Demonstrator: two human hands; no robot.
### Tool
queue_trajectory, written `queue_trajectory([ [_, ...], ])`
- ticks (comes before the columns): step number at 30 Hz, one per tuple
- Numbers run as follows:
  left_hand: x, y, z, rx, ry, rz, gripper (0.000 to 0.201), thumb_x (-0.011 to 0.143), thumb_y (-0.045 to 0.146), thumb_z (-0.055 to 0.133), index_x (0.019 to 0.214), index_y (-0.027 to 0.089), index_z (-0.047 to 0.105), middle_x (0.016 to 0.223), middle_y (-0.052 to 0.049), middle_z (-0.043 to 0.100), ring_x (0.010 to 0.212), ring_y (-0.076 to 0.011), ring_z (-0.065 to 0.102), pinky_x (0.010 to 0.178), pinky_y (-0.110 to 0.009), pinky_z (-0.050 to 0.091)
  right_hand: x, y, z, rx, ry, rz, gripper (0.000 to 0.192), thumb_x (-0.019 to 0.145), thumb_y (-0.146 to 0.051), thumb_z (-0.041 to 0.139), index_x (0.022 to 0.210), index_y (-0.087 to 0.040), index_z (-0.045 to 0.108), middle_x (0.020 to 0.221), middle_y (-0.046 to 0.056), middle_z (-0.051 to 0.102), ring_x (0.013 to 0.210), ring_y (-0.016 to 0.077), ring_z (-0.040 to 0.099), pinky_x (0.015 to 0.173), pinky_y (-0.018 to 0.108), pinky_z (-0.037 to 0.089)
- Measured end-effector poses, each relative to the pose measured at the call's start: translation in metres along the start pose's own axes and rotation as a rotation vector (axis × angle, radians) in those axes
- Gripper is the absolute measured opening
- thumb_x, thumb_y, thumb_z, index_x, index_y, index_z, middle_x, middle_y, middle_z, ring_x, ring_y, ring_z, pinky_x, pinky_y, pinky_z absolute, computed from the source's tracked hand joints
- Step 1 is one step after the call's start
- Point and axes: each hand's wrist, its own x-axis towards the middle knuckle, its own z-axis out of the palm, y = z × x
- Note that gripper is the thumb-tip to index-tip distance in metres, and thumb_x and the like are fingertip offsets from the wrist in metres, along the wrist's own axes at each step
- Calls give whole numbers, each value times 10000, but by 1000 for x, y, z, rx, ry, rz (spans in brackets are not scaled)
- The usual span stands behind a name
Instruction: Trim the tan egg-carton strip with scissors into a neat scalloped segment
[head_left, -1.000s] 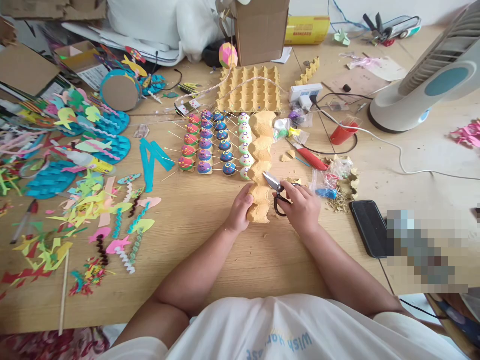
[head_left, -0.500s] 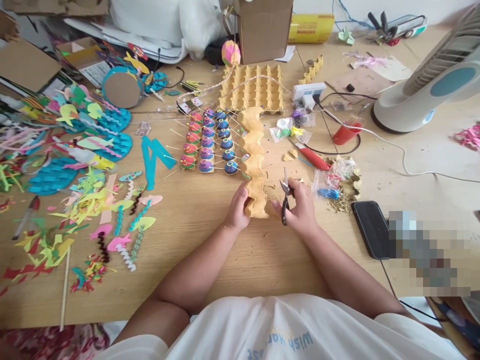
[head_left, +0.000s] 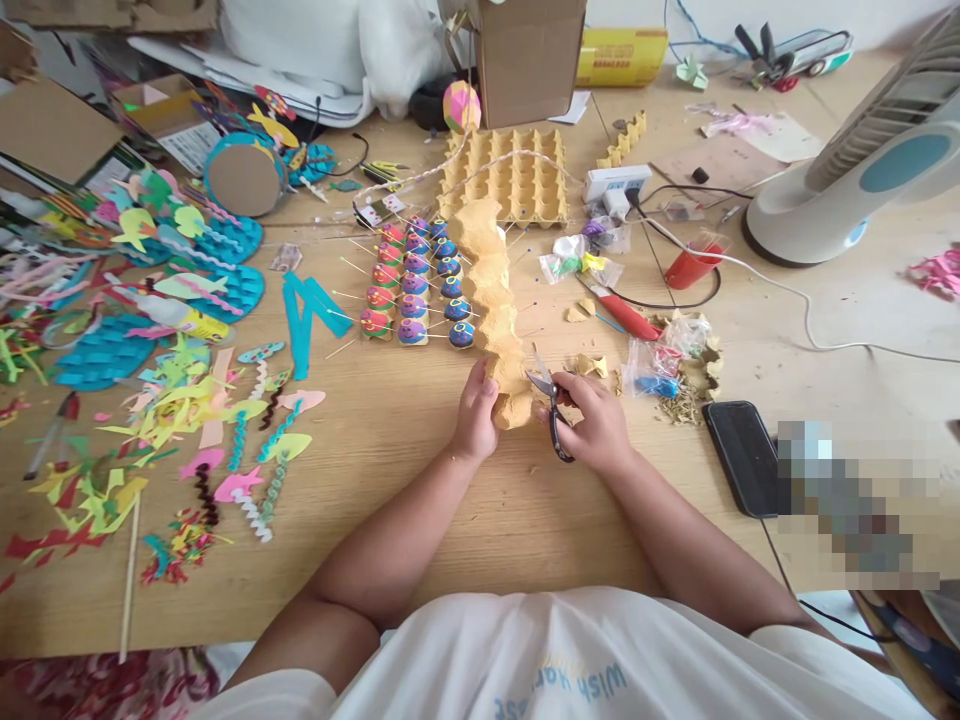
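**Q:** Wooden tabletop (head_left: pixel 420 520), strewn with craft work. What occupies its middle?

**A:** A long strip of egg-carton cups (head_left: pixel 491 300) runs from the near centre away toward a whole egg tray (head_left: pixel 510 180). The left hand (head_left: pixel 476 415) is closed around the strip's near end. The right hand (head_left: pixel 592 425) is closed through the handles of small scissors (head_left: pixel 550 405), whose blades meet the strip's near right edge.

**Q:** What has changed over the last second?

**A:** A second ago the blades pointed into the strip higher up; half a second ago they stood upright, clear of the card. Now they are back at the edge, lower down. The strip's far end has also swung left, covering part of the painted shells (head_left: pixel 412 290) on their pins.

**Q:** What does that suggest?

**A:** Probably that trimming proceeds along the strip's edge in separate snips, with the strip turned between cuts. Whether the blades are biting card or merely resting on it cannot be told at this size.

**Q:** What lies nearby?

**A:** Card offcuts (head_left: pixel 592 365) just beside the right hand, a dark phone (head_left: pixel 742 455) further right, and coloured paper shapes (head_left: pixel 187 400) well to the left.
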Motion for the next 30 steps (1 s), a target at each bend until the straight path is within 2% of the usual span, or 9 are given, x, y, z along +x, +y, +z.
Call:
queue_trajectory([
  [4,0,-1,1,18,51,27,579,889,732,613,1251,286,684,1262,-75,726,1275,-283,654,1071,-397,521,0,-2,0,-26,-10,-21,338,927,-405,691,1210,-227,641,853,43,725,781,221,680,717,342,520],
  [10,0,-4,2,52,-2,71,570,936,699,585,1348,309,643,1343,-75,695,1353,-270,606,1144,-397,472,0,-4,2,9,5,42,313,908,-396,727,1155,-226,639,812,22,706,705,187,655,653,306,499],
  [14,0,-6,-1,97,-13,59,611,905,734,604,1346,314,654,1341,-78,688,1325,-273,617,1148,-406,467,-1,-3,1,2,-2,59,299,901,-393,741,1138,-235,652,805,19,707,698,182,646,659,302,497],
  [20,-1,-6,-1,51,-20,20,601,901,730,612,1329,315,682,1291,-80,709,1283,-263,635,1117,-406,496,-3,1,4,18,4,68,312,904,-402,757,1160,-245,671,796,8,711,653,167,629,633,292,486],
  [30,-3,-1,1,33,-6,-9,665,891,768,606,1383,322,642,1368,-82,709,1428,-301,577,1147,-427,500,-5,7,6,-23,38,34,322,920,-393,752,1191,-238,673,809,8,725,677,174,650,654,297,496],
])
